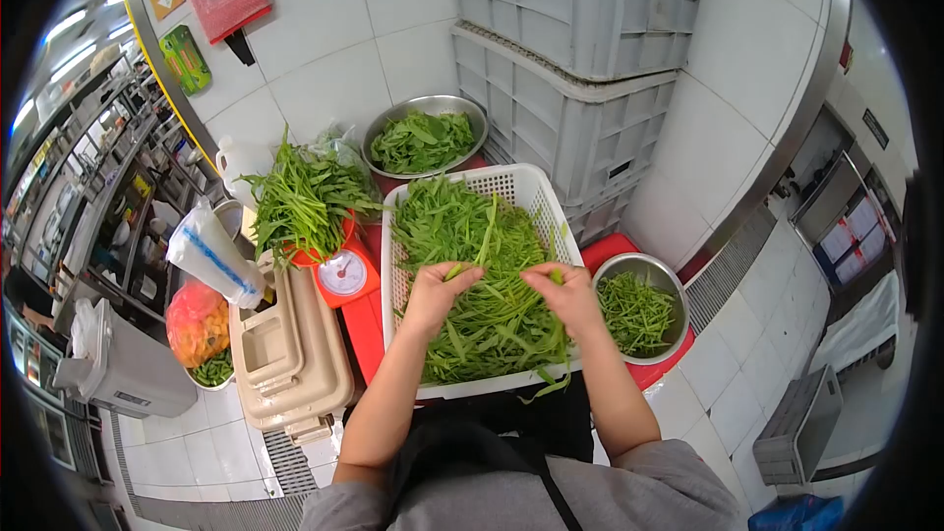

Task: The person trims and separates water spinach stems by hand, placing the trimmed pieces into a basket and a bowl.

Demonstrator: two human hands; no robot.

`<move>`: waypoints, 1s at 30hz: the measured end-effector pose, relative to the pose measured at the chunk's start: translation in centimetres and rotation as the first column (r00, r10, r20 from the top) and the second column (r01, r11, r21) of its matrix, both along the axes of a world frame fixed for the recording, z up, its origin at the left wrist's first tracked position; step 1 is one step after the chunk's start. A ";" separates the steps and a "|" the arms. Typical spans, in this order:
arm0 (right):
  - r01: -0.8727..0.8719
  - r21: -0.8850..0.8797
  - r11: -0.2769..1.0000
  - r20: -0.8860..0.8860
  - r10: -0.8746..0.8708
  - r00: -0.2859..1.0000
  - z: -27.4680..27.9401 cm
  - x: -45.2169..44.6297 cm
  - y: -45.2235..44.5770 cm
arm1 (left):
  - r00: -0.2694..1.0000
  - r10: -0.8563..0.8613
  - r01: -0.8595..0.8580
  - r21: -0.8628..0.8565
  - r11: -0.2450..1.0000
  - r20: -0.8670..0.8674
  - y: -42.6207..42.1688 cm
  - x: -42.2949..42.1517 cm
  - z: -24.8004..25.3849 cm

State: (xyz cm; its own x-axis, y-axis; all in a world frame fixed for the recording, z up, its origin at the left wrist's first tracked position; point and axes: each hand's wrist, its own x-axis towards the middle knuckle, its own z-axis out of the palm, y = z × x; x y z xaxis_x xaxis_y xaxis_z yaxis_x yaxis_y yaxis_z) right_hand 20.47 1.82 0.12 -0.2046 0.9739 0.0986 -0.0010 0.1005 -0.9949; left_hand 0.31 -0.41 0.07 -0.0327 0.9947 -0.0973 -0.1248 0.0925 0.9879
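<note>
My left hand (439,297) is closed in a pinch on a green water spinach stem (488,226), which points up and away from me. A short piece of green stem (557,277) shows between the closed fingertips of my right hand (564,299). Both hands are held over a white perforated basket (398,251) heaped with leafy water spinach (492,329). To the right, a steel bowl (680,307) contains cut stems (634,313). Beyond the basket, another steel bowl (479,118) holds loose leaves (423,141).
A bunch of long-stemmed greens (305,202) lies on a red dial scale (359,280) to the left. Beside it are a beige lidded container (285,374) and a plastic-wrapped roll (211,256). Stacked grey crates (560,128) stand behind the basket against a tiled wall (324,20).
</note>
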 end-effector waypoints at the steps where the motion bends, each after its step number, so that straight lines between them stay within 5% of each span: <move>1: -0.025 0.053 0.998 0.007 0.025 1.000 -0.6 -1.1 0.1 | 0.995 -0.011 0.015 -0.040 0.999 0.103 -0.4 0.2 0.1; 5: 0.016 0.061 0.998 -0.080 -0.011 0.997 0.7 -3.5 -0.3 | 0.956 -0.047 0.059 -0.034 0.998 0.290 -1.2 0.5 0.1; 8: 0.110 0.008 0.994 -0.171 -0.107 0.979 2.2 -3.3 0.4 | 0.988 0.039 -0.042 0.017 0.999 0.147 -1.5 0.8 -0.6; 9: 0.118 -0.010 0.993 -0.221 -0.118 0.968 2.5 -3.1 0.7 | 0.997 0.080 -0.077 0.083 0.994 -0.024 -1.7 0.6 -0.5; 11: 0.100 0.078 0.992 -0.136 -0.089 0.987 3.0 -2.8 1.0 | 0.919 0.184 -0.110 0.221 0.969 -0.348 -2.2 0.3 -0.3; 14: 0.015 0.222 0.975 0.050 -0.027 0.998 2.7 -2.9 1.6 | 0.784 0.350 -0.093 0.460 0.883 -0.513 -3.3 0.9 0.9; 17: -0.052 0.262 0.964 0.178 0.005 0.984 2.3 -3.0 2.0 | 0.684 0.360 -0.040 0.459 0.887 -0.635 -4.4 1.3 2.2; 22: -0.145 0.342 0.928 0.279 0.047 0.959 2.3 -2.3 1.5 | 0.596 0.367 0.024 0.473 0.881 -0.714 -5.7 1.3 2.6; 25: -0.091 0.367 0.926 0.160 0.034 0.987 1.5 -2.1 1.5 | 0.561 0.369 0.047 0.473 0.880 -0.741 -5.9 1.6 2.6; 30: -0.138 0.355 0.925 0.340 0.010 0.940 3.0 -0.5 1.1 | 0.492 0.365 0.093 0.465 0.880 -0.790 -6.4 2.0 3.1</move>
State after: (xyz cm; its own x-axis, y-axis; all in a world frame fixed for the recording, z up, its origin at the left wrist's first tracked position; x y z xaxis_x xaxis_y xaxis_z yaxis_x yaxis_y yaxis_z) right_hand 19.97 2.91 3.16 -0.3575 0.8608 0.3622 0.2944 0.4720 -0.8310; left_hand 2.33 -6.80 3.16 -0.0074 0.8932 0.4497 0.8023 -0.2631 0.5358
